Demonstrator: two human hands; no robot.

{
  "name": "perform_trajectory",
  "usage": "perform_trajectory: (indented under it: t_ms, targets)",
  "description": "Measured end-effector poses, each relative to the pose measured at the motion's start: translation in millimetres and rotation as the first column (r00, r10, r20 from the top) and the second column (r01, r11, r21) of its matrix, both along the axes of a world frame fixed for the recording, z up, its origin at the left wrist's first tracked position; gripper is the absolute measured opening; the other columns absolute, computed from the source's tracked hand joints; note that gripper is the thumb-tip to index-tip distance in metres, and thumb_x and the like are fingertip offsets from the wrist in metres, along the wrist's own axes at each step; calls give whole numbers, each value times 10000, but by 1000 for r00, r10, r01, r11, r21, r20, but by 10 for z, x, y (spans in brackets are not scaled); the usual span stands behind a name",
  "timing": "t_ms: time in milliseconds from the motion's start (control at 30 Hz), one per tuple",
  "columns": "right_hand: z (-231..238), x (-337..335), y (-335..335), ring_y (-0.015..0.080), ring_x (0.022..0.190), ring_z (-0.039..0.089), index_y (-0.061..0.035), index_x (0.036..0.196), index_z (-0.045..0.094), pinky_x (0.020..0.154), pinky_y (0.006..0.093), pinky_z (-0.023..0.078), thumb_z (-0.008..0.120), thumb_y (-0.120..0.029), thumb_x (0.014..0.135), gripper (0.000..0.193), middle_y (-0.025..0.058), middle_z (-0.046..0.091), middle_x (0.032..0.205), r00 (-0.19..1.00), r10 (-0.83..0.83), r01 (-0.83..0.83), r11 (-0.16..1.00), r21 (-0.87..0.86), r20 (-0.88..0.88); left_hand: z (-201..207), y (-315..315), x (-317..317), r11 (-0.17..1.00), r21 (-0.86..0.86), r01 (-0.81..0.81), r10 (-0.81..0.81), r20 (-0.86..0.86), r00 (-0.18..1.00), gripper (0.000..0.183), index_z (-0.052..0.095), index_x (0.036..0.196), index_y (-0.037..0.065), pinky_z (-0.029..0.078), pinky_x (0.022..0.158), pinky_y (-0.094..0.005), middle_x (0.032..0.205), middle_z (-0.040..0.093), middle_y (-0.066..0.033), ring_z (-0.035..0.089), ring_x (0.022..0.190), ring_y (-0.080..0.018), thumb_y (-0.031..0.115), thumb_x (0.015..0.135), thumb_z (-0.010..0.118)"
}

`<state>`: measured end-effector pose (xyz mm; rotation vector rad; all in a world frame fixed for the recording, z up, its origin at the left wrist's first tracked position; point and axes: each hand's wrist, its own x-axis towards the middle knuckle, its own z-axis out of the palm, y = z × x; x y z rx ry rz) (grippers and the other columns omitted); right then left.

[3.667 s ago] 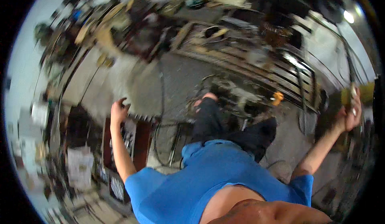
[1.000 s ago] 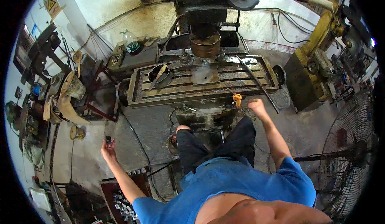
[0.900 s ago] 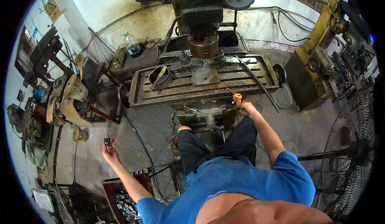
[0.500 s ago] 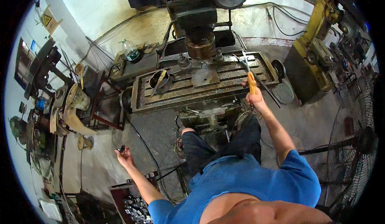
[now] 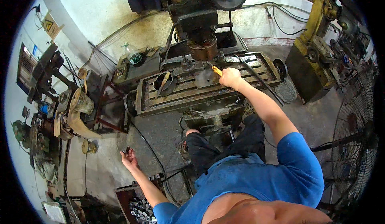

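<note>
My right hand (image 5: 230,78) is closed round an orange-yellow handled tool (image 5: 217,70). Its narrow end points at the machine's round cutter head (image 5: 202,49), just above the slotted machine table (image 5: 248,77). What kind of tool it is I cannot make out. Low on the left, away from the machine, my left hand (image 5: 129,159) pinches a small dark piece (image 5: 127,149). A dark round pan (image 5: 168,88) stands on the table's left part, with a flat wooden-handled brush (image 5: 163,82) leaning in it.
Beside my left forearm is a tray (image 5: 122,198) of small metal blocks (image 5: 142,210). A long dark bar (image 5: 260,79) slants over the table's right end. A caged fan (image 5: 353,143) stands at right. A clear bottle (image 5: 132,55) sits behind the table.
My right hand has moved left over the table, and its tool now points toward the cutter head. The left hand keeps its small piece, and the view has shifted slightly.
</note>
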<state>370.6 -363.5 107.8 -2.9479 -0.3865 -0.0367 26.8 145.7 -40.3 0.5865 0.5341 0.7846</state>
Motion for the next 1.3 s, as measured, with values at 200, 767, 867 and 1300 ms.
perform_trajectory:
  t_ms: [200, 767, 867, 1300]
  targets:
    - [180, -702, -234, 341, 784, 625, 12, 743, 643, 724, 398, 504, 537, -244, 620, 302, 218, 630, 798, 961, 223, -229, 973, -21, -164, 265, -279, -197, 990, -139, -21, 11, -72, 997, 292, 489, 1122, -22, 467, 816, -398, 1090, 554, -186, 560, 915, -317, 123, 869, 485]
    - [45, -2158, 614, 355, 742, 617, -3, 701, 641, 664, 404, 502, 579, -237, 523, 301, 215, 619, 748, 661, 687, -678, 719, 150, -301, 338, -2003, 144, 926, -64, 373, -365, 113, 924, 251, 446, 1064, -59, 401, 921, -539, 1079, 517, -249, 498, 1029, -424, 66, 849, 476]
    - [101, -2190, 560, 341, 744, 620, -19, 739, 648, 666, 396, 502, 572, -257, 527, 327, 194, 627, 760, 627, 701, -697, 699, 158, -340, 325, -1926, 31, 913, 76, 402, -400, -44, 916, 325, 445, 1122, -107, 476, 851, -485, 1049, 529, -193, 543, 1000, -347, 18, 829, 510]
    - [454, -1818, -111, 333, 709, 625, -12, 737, 649, 662, 385, 509, 574, -260, 549, 320, 185, 630, 745, 756, 553, -547, 828, 124, -350, 725, -2134, 638, 661, 541, 520, -193, -548, 814, 304, 508, 1044, -157, 558, 603, -327, 957, 591, -211, 617, 724, -226, 14, 805, 585]
